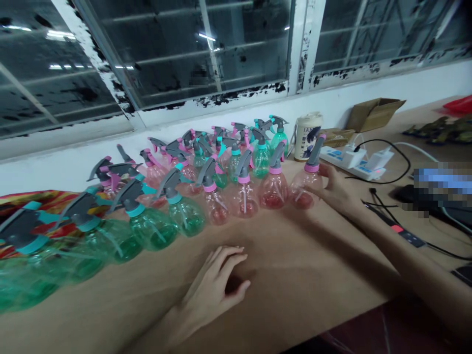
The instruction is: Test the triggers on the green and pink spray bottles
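Observation:
At the right end of the front row, my right hand has its fingers around a clear pink spray bottle with a grey trigger head and pink collar. The bottle stands upright on the table, and part of my fingers is hidden behind it. My left hand hovers over or rests on the tabletop, fingers bent and apart, holding nothing. Nearest to it are a green spray bottle and a pink spray bottle in the same row. Another pink spray bottle stands just left of the one in my right hand.
Behind the front row crowd several more spray bottles against the wall. A white printed cup, a power strip with plugs and cables, and a cardboard box stand at the right. Patterned cloth lies at the left.

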`<control>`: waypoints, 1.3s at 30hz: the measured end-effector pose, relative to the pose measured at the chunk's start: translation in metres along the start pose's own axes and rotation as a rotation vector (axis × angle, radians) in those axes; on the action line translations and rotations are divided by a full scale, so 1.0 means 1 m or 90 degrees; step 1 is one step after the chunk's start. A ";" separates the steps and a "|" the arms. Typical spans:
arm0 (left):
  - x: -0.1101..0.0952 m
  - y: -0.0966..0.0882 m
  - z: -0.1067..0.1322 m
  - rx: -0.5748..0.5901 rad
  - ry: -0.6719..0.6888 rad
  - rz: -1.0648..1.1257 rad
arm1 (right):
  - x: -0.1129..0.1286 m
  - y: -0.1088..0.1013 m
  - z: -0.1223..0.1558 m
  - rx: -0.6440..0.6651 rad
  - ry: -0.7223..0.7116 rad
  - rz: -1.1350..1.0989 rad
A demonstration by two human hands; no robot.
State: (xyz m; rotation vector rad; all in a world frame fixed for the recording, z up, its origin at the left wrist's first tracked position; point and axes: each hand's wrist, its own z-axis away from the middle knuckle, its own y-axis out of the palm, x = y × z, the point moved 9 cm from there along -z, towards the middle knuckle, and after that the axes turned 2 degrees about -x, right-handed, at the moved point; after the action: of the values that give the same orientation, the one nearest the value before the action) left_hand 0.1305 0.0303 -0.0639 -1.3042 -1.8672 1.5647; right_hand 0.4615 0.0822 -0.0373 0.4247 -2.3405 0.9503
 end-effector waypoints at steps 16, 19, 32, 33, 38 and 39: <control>-0.009 -0.013 -0.005 -0.032 -0.015 0.088 | 0.060 -0.020 0.066 0.061 -0.007 0.017; -0.009 -0.022 -0.006 -0.033 -0.059 0.132 | 0.085 -0.012 0.083 0.103 -0.024 -0.006; 0.003 -0.078 0.001 -0.097 -0.164 0.305 | 0.218 0.060 0.137 0.279 -0.200 -0.149; 0.004 -0.083 0.002 -0.109 -0.159 0.311 | 0.228 0.064 0.139 0.286 -0.211 -0.163; 0.016 -0.102 0.009 -0.200 -0.149 0.336 | 0.266 0.087 0.149 0.336 -0.252 -0.205; 0.020 -0.104 0.011 -0.214 -0.151 0.349 | 0.272 0.092 0.151 0.344 -0.258 -0.203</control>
State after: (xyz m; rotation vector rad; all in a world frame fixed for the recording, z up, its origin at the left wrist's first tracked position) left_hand 0.0702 0.0454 0.0225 -1.9887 -2.1014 1.7757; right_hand 0.1451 0.0182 -0.0079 1.2667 -2.2196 1.4312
